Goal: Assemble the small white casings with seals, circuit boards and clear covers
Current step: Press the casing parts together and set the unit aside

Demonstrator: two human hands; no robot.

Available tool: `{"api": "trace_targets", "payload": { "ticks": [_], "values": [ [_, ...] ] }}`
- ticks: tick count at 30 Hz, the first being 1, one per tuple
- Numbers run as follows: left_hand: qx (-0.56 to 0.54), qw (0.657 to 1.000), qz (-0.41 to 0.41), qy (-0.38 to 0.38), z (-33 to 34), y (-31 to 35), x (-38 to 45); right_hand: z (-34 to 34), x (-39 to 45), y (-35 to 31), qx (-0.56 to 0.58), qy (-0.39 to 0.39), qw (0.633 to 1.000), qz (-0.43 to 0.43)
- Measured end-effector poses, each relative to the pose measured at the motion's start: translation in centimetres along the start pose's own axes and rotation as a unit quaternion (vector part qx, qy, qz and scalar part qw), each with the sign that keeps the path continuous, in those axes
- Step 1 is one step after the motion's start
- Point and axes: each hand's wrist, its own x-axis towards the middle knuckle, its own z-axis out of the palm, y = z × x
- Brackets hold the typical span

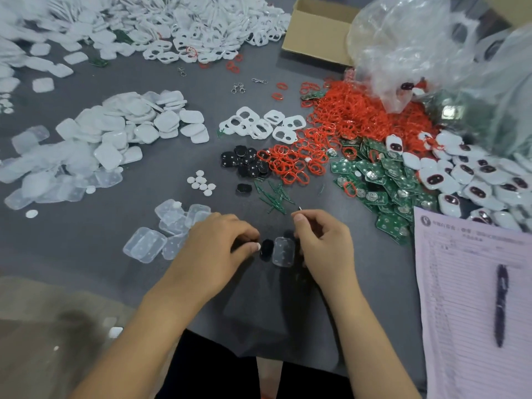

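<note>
My left hand (218,249) has its fingers curled and its thumb tip pinches a small black piece (266,250) low over the grey table. My right hand (325,246) pinches a thin pin (300,208) between thumb and forefinger. A clear cover (283,251) sits against that hand's lower fingers, right beside the black piece; whether it is gripped I cannot tell. Beyond the hands lie white casings with cut-outs (264,125), red seals (293,162), green circuit boards (383,180), more clear covers (169,228) and black pieces (247,162).
Thin green pins (273,197) and white round buttons (201,181) lie just ahead. White shells (129,125) are heaped left, finished units (475,180) right. A cardboard box (316,30), a plastic bag (431,53) and a paper form (460,283) with a pen (501,303) border the right.
</note>
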Motion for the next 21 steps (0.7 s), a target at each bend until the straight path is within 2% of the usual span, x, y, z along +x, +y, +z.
{"api": "trace_targets", "payload": {
  "ticks": [3, 5, 11, 18, 21],
  "values": [
    [-0.012, 1.000, -0.001, -0.002, -0.1, -0.4, 1.2, -0.3, 1.4, -0.1, 0.033, -0.022, 0.997, 0.062],
    [-0.026, 0.999, -0.008, 0.019, -0.3, -0.2, 2.3, -0.3, 1.9, 0.0, 0.035, -0.023, 0.997, 0.069],
    [-0.030, 0.997, -0.019, 0.062, -1.5, 0.5, 7.6, 0.2, -0.2, 0.2, -0.024, 0.044, 0.996, -0.071],
    [0.085, 0.985, -0.029, 0.150, -0.4, 0.6, 16.3, 0.4, -0.2, 0.4, -0.025, 0.012, 0.996, -0.082],
    [0.140, 0.980, -0.040, 0.139, 0.0, 0.0, 19.2, 0.2, -0.2, 0.4, -0.020, 0.032, 0.995, -0.094]
  ]
}}
